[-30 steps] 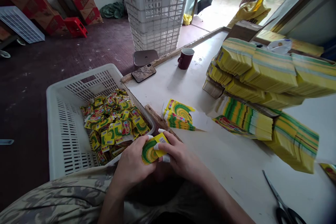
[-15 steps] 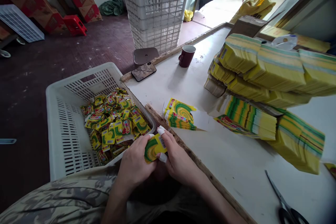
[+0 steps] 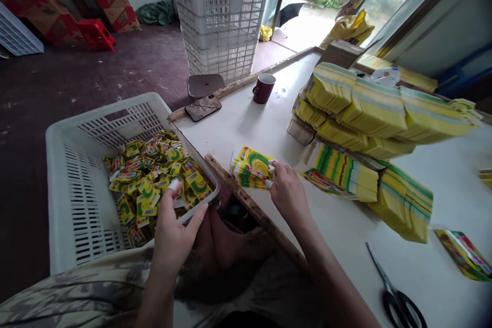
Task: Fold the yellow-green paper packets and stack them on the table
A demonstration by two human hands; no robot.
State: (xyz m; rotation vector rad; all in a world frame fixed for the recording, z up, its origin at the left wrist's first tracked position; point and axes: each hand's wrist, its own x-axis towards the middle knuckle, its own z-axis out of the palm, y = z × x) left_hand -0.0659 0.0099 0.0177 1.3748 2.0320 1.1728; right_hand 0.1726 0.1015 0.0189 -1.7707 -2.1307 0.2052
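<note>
My left hand (image 3: 173, 233) hovers at the near rim of the white plastic basket (image 3: 59, 179), its fingers apart and nothing in them. White tape wraps a fingertip. Inside the basket lies a heap of small folded yellow-and-green packets (image 3: 148, 184). On the table, my right hand (image 3: 290, 192), also with taped fingertips, pinches the right edge of a small fanned pile of flat printed yellow-and-green cards (image 3: 251, 164). How many cards it grips cannot be made out.
Tall stacks of the same cards (image 3: 380, 107) stand on the white table (image 3: 326, 246) at right. Scissors (image 3: 392, 287) and a colourful packet (image 3: 463, 253) lie nearer. A phone (image 3: 203, 107) and mug (image 3: 264, 88) are along the far edge. Stacked crates (image 3: 223, 20) stand behind.
The folded packet that both hands held is out of them. My left hand has moved left to the basket and opened; my right hand has gone right to the card pile. The view has shifted.
</note>
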